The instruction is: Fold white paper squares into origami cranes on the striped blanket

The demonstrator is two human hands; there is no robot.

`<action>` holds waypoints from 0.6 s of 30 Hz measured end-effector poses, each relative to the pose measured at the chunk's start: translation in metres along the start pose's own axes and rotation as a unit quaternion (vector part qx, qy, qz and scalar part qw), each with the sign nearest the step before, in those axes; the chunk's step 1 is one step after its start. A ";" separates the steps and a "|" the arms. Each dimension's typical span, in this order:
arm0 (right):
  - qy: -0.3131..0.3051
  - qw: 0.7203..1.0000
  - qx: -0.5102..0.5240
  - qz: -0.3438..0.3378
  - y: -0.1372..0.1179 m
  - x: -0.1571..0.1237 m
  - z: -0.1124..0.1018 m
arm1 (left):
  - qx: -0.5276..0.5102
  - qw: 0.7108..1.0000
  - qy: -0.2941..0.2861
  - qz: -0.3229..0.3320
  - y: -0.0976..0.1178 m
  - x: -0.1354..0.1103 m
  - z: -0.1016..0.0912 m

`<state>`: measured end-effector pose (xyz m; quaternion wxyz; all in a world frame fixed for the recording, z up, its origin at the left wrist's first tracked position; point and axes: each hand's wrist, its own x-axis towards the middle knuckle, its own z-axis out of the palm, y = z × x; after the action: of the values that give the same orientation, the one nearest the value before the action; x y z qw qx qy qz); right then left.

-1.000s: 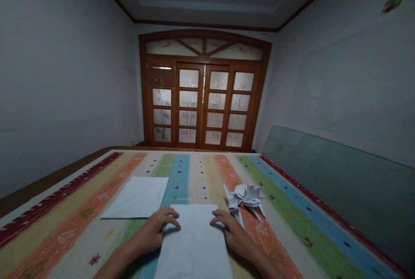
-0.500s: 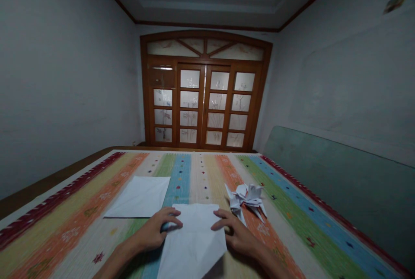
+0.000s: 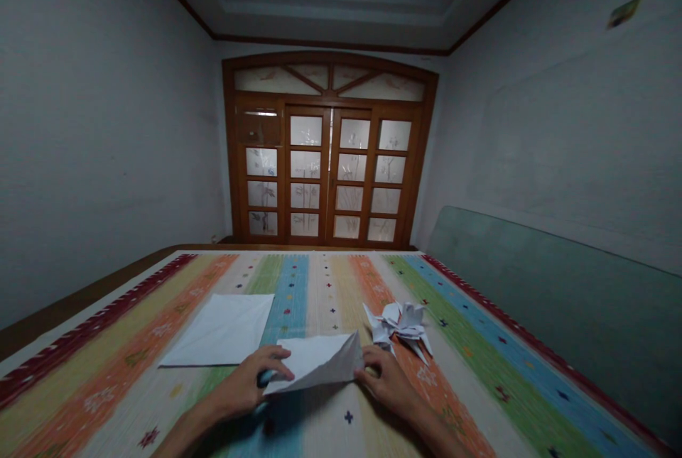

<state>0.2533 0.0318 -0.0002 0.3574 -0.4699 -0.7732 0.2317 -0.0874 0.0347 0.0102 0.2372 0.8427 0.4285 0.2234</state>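
A sheet of white paper [image 3: 314,361] is held between my two hands, its near edge raised off the cloth and its right side curling upward. My left hand [image 3: 261,376] grips the left edge, thumb and fingers curved around it. At the right edge, my right hand [image 3: 381,376] pinches the paper with thumb and fingers together. Beyond my left hand lies a flat stack of white paper [image 3: 221,330]. Several folded paper cranes [image 3: 399,326] sit bunched together past my right hand.
A striped, patterned tablecloth [image 3: 458,387] covers the table. A pale green chair back or panel [image 3: 533,266] stands along the right side. Wooden doors with glass panes [image 3: 330,167] close off the far wall.
The sheet's near part has come up off the table and away from me, so the paper now looks shorter. My right hand has closed on its right edge. The view has shifted slightly.
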 end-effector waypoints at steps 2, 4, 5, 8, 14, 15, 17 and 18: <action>0.005 1.000 -0.017 0.005 0.000 0.000 0.000 | -0.015 0.999 0.036 0.000 0.002 0.005 0.002; -0.003 1.000 -0.022 0.005 -0.001 0.000 -0.001 | -0.023 0.999 0.034 -0.001 0.006 0.010 0.003; -0.008 1.000 -0.022 0.005 -0.001 0.000 -0.001 | -0.023 0.999 0.035 -0.009 0.008 0.012 0.003; 0.000 1.000 -0.023 0.021 0.000 0.001 0.001 | -0.014 0.997 0.055 -0.043 0.011 0.015 0.002; 0.025 0.995 -0.078 0.059 0.004 0.001 0.009 | 0.029 0.991 0.107 -0.074 0.008 0.015 0.008; 0.030 0.994 -0.087 0.064 0.005 0.000 0.011 | 0.037 0.990 0.116 -0.075 0.007 0.015 0.009; 0.041 0.991 -0.101 0.072 0.005 -0.001 0.012 | 0.050 0.988 0.127 -0.074 0.007 0.015 0.012; 0.045 0.990 -0.108 0.075 0.005 -0.001 0.013 | 0.058 0.987 0.129 -0.073 0.007 0.015 0.013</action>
<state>0.2465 0.0326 -0.0117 0.3212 -0.5725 -0.7389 0.1518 -0.0680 0.0407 0.0062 0.1465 0.7857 0.5280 0.2872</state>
